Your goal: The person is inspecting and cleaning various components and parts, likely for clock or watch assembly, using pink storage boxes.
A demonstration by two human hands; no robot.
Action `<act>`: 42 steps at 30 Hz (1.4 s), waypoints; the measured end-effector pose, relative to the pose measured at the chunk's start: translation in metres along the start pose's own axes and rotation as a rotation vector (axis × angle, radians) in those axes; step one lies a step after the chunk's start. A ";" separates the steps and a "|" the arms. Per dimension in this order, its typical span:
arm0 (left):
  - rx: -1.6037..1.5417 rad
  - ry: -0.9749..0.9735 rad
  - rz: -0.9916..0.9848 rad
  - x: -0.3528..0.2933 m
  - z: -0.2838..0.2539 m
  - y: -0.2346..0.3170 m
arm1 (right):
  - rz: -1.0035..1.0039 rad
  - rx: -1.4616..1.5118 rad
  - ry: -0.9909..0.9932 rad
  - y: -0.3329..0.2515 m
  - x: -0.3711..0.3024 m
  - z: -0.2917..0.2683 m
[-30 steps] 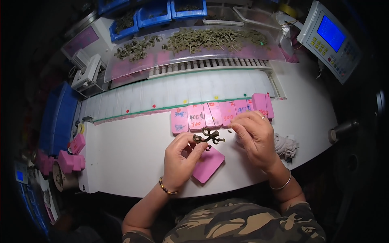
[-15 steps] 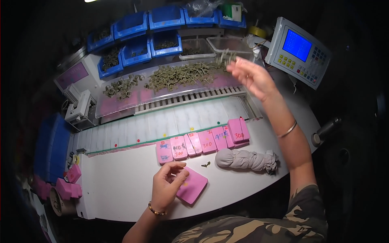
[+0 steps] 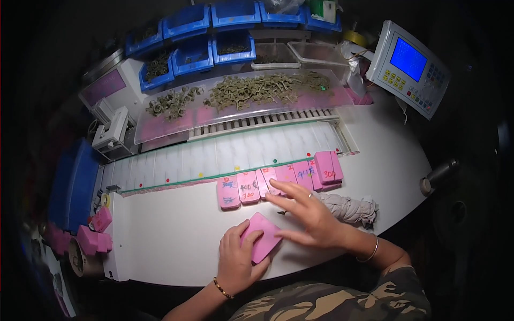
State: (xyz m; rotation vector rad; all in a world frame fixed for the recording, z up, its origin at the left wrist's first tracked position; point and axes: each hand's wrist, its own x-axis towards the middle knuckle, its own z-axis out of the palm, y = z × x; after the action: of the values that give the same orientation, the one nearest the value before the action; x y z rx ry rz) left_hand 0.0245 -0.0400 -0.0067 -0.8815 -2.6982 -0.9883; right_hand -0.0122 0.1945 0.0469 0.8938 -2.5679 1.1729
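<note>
— White worktop (image 3: 176, 241) with a curved front edge, dim room all round it. What do you count on it?

— Along the green strip stands a row of pink boxes (image 3: 278, 182). I make it six, side by side and touching, though the right-hand pair overlap and I cannot be sure of the split. Handwriting marks their tops.

— And the loose one?

— One more pink box (image 3: 262, 241) lies flat near the front edge, tilted, apart from the row. The left hand (image 3: 238, 262) rests on its left half, fingers curled over the top, thumb at the lower edge, so it is holding the box down against the worktop.

— The right hand?

— The right hand (image 3: 308, 216) is open, fingers spread and flat, gripping nothing. Its fingertips reach up to the row, near the third and fourth boxes, and its palm hovers just right of the loose box. One small dark piece (image 3: 281, 213) lies under its fingers.

— Anything beside it?

— One grey bundled cloth (image 3: 350, 207), just right of that hand. Each wrist carries one bangle.

— Further back?

— One clear sloped tray (image 3: 160, 131) carrying two heaps of small olive parts (image 3: 257, 91). Behind it, six blue bins (image 3: 193, 53) that I can count, and two clear tubs. One control panel (image 3: 409, 67) with a blue screen stands at the right. Several pink blocks (image 3: 93, 238) sit at the left end.
</note>
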 end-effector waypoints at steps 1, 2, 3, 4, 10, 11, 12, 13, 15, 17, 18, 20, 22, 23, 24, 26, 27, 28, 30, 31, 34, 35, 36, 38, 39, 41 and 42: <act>-0.083 0.048 0.017 0.001 -0.001 -0.005 | -0.083 -0.075 -0.003 -0.006 -0.007 0.008; -0.143 0.083 0.004 0.004 -0.006 -0.009 | -0.078 -0.064 -0.008 -0.008 -0.017 0.015; -0.181 0.099 -0.050 0.006 -0.011 -0.013 | -0.127 -0.169 -0.088 -0.009 -0.026 0.023; -0.222 0.116 -0.097 0.010 -0.016 -0.017 | -0.174 -0.279 -0.165 -0.011 -0.032 0.028; -0.282 0.323 -0.145 0.042 -0.024 -0.050 | -0.244 -0.188 -0.118 -0.011 -0.036 0.053; -0.138 0.337 -0.075 0.046 -0.024 -0.056 | -0.255 -0.217 -0.137 -0.012 -0.039 0.057; -0.139 0.336 -0.078 0.052 -0.023 -0.060 | -0.262 -0.250 -0.157 -0.013 -0.043 0.060; 0.073 0.333 0.022 0.055 -0.024 -0.064 | -0.257 -0.247 -0.117 -0.013 -0.046 0.066; 0.277 0.297 0.134 0.057 -0.023 -0.071 | -0.239 -0.230 -0.121 -0.013 -0.045 0.065; 0.268 0.207 0.154 0.050 -0.027 -0.070 | -0.221 -0.210 -0.126 -0.011 -0.045 0.066; 0.259 0.116 0.181 0.045 -0.029 -0.070 | -0.233 -0.218 -0.100 -0.009 -0.046 0.068; 0.205 -0.002 0.151 0.036 -0.036 -0.072 | -0.240 -0.218 -0.076 -0.007 -0.046 0.069; 0.136 -0.147 0.143 0.030 -0.053 -0.061 | -0.237 -0.220 -0.103 -0.009 -0.044 0.066; 0.195 -0.258 0.141 0.025 -0.054 -0.068 | -0.241 -0.208 -0.100 -0.009 -0.043 0.064; 0.193 -0.264 0.127 0.023 -0.055 -0.068 | -0.226 -0.192 -0.126 -0.007 -0.042 0.063; 0.100 -0.318 0.068 0.025 -0.058 -0.067 | -0.225 -0.133 -0.162 -0.004 -0.043 0.057; 0.083 -0.356 0.045 0.025 -0.057 -0.068 | -0.193 -0.078 -0.130 -0.007 -0.041 0.051; 0.081 -0.356 0.035 0.025 -0.056 -0.070 | -0.163 -0.020 -0.100 -0.010 -0.038 0.042; 0.058 -0.354 -0.012 0.021 -0.056 -0.073 | -0.108 -0.164 -0.017 -0.005 -0.041 0.014; 0.056 -0.353 -0.020 0.018 -0.054 -0.073 | -0.022 -0.225 0.037 -0.001 -0.046 0.002; 0.042 -0.323 -0.015 0.015 -0.052 -0.073 | 0.145 -0.497 0.030 0.000 -0.054 -0.030; 0.032 -0.311 -0.020 0.015 -0.053 -0.072 | 0.198 -0.532 -0.028 0.008 -0.063 -0.032; 0.014 -0.302 -0.022 0.016 -0.051 -0.072 | 0.257 -0.571 -0.088 0.014 -0.068 -0.033; -0.010 -0.296 -0.018 0.019 -0.049 -0.072 | 0.229 -0.612 -0.104 0.016 -0.067 -0.038; -0.019 -0.292 -0.022 0.020 -0.049 -0.071 | 0.194 -0.596 -0.132 0.013 -0.064 -0.041; -0.021 -0.287 -0.029 0.021 -0.048 -0.071 | 0.149 -0.571 -0.166 0.001 -0.050 -0.043; -0.017 -0.285 -0.031 0.019 -0.050 -0.070 | 0.047 -0.615 -0.062 -0.012 -0.038 -0.040</act>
State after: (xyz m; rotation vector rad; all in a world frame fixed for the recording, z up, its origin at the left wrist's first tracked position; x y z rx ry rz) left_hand -0.0342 -0.1047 -0.0004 -1.0605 -2.9485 -0.9581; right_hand 0.0224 0.2353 0.0666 0.7251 -2.7472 0.3103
